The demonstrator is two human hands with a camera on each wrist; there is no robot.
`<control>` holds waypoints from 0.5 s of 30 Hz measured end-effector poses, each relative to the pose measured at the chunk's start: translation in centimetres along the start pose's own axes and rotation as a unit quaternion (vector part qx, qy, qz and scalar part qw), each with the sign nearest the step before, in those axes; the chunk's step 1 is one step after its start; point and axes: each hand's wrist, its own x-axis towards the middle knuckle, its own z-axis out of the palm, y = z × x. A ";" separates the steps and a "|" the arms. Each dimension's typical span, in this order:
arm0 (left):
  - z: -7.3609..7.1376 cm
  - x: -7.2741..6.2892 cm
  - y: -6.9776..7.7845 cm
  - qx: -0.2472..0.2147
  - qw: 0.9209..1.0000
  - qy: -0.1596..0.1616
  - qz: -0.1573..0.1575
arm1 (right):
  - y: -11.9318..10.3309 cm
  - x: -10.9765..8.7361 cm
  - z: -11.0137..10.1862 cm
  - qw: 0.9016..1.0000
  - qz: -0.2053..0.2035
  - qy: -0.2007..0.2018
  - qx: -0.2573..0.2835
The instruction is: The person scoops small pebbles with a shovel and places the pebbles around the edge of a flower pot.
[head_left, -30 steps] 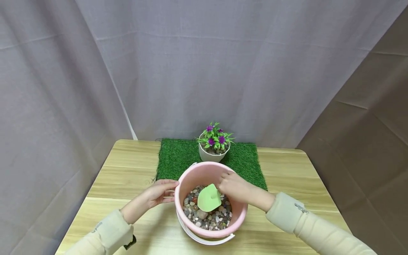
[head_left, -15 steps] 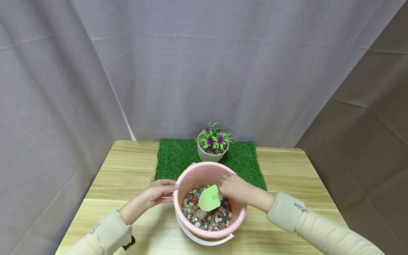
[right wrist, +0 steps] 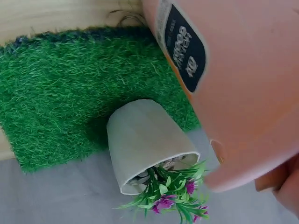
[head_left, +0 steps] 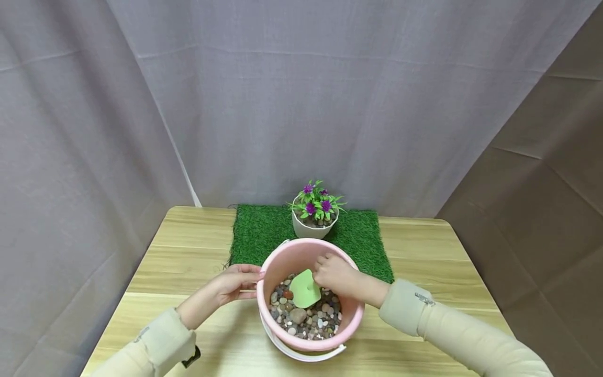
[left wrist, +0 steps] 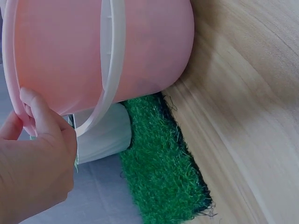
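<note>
A pink bucket (head_left: 356,314) holds a bed of mixed pebbles (head_left: 298,315). My left hand (head_left: 234,284) pinches the bucket's left rim; in the left wrist view the thumb and forefinger (left wrist: 42,114) lie on either side of the rim. Inside the bucket my right hand (head_left: 335,273) grips a light green shovel (head_left: 305,289), fist round its handle, which the fingers mostly hide. The shovel's blade lies over the pebbles, pointing toward the lower left. At the edge of the right wrist view a bit of the right hand (right wrist: 290,189) shows past the rim.
Behind the bucket a white pot (head_left: 313,229) with purple flowers (head_left: 318,200) stands on a green turf mat (head_left: 261,230). The bucket's white handle (head_left: 308,357) hangs down at the front. Grey curtain (head_left: 301,104) closes off the back of the wooden table (head_left: 424,262).
My right hand has shifted left and slightly toward the back of the bucket, carrying the green shovel with it. The left hand stays on the rim.
</note>
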 end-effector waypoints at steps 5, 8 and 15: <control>-0.2 -0.2 0.2 -0.015 1.000 -0.002 -0.002 | -0.3 0.2 1.1 1.000 0.012 0.004 0.027; -0.3 -0.5 0.3 -0.020 1.000 -0.002 0.001 | -0.6 0.5 1.6 0.997 0.008 0.005 0.076; 0.2 -0.4 0.3 -0.012 1.000 -0.001 -0.003 | -1.4 0.1 1.4 0.985 0.008 -0.024 0.171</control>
